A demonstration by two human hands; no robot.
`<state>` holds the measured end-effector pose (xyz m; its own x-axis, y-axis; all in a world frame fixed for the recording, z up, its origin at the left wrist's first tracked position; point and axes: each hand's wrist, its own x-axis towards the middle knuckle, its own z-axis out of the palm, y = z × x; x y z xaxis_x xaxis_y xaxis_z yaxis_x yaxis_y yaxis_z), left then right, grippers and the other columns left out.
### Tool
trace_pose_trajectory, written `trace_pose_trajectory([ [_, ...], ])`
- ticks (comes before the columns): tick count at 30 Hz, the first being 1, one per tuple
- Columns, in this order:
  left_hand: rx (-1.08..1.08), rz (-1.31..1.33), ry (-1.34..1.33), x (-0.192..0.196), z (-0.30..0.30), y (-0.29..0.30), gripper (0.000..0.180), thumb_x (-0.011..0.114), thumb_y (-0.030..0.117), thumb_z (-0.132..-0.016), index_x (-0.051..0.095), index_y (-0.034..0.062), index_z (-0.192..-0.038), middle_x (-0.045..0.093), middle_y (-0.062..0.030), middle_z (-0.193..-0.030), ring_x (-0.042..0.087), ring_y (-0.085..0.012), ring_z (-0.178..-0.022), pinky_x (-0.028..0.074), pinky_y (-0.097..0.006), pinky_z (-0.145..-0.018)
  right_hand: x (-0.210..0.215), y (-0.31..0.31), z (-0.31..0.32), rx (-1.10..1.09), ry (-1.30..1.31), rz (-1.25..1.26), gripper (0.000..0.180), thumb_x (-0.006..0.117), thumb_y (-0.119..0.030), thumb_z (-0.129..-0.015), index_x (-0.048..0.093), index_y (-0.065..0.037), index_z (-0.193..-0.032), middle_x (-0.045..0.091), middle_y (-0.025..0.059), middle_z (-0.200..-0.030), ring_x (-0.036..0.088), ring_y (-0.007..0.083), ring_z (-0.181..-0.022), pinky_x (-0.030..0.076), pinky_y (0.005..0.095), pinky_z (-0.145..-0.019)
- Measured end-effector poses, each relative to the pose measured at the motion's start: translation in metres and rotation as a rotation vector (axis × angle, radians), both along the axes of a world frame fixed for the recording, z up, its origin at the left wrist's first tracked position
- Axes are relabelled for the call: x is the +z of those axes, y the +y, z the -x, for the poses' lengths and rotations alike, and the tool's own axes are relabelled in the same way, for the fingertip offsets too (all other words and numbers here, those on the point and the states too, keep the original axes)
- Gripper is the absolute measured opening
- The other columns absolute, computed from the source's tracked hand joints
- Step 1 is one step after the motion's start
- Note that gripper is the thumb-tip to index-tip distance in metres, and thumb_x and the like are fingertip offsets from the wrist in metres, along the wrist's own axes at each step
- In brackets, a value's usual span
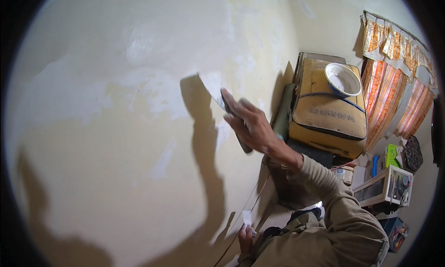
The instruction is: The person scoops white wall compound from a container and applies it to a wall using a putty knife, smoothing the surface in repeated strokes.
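1. Cream plaster wall fills the left, with pale filler patches spread across its upper part.
2. Lower down, the left hand is closed round a small white scrap, held low by the wall.
3. Higher up, the right hand grips a putty knife, its blade flat on the wall, seemingly smoothing filler; the next stroke likely needs steady, even pressure.
4. Rightmost, a white bowl sits on a yellow case beside orange curtains.
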<state>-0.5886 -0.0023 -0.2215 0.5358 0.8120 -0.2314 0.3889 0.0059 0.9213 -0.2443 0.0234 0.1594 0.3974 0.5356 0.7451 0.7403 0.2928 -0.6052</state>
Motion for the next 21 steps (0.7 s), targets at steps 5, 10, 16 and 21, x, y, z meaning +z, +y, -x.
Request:
trace_pose_trajectory([
  [5, 0.05, -0.06, 0.033, -0.047, 0.012, -0.002, 0.027, 0.05, 0.023, -0.1, 0.058, -0.0014, -0.09, 0.06, -0.0083, -0.07, 0.06, -0.0156, -0.057, 0.051, -0.03, -0.055, -0.039, 0.046, 0.004, -0.028, -0.195, 0.05, 0.065, 0.064, -0.012, -0.094, 0.036, -0.011, -0.153, 0.057, 0.0172, -0.092, 0.059, 0.0337, -0.072, 0.054, 0.0454, -0.064],
  [10, 0.079, 0.078, 0.061, -0.042, 0.006, -0.002, 0.028, 0.051, 0.024, -0.099, 0.059, -0.0024, -0.095, 0.061, -0.0089, -0.071, 0.062, -0.0163, -0.057, 0.052, -0.031, -0.054, -0.082, -0.001, -0.001, 0.043, 0.209, 0.223, 0.056, 0.06, -0.02, -0.099, 0.041, -0.004, -0.149, 0.062, 0.0195, -0.094, 0.065, 0.0274, -0.084, 0.053, 0.0402, -0.08],
  [16, 0.114, 0.086, 0.02, -0.015, 0.005, -0.003, 0.033, 0.05, 0.027, -0.099, 0.064, -0.0029, -0.094, 0.064, -0.0101, -0.071, 0.064, -0.0173, -0.065, 0.051, -0.034, -0.058, 0.016, 0.005, -0.046, 0.25, 0.727, -0.004, 0.039, 0.056, -0.029, -0.098, 0.064, 0.009, -0.106, 0.049, 0.0014, -0.065, 0.045, 0.0076, -0.059, 0.04, 0.0303, -0.051],
  [21, 0.115, 0.058, 0.093, -0.017, 0.009, -0.003, 0.033, 0.05, 0.026, -0.099, 0.062, -0.0042, -0.099, 0.064, -0.012, -0.073, 0.063, -0.0192, -0.062, 0.051, -0.036, -0.059, 0.038, 0.01, 0.014, 0.209, 0.373, 0.067, 0.056, 0.059, -0.032, -0.101, 0.054, 0.014, -0.131, 0.065, 0.0122, -0.08, 0.05, 0.0112, -0.062, 0.048, 0.0307, -0.06],
])
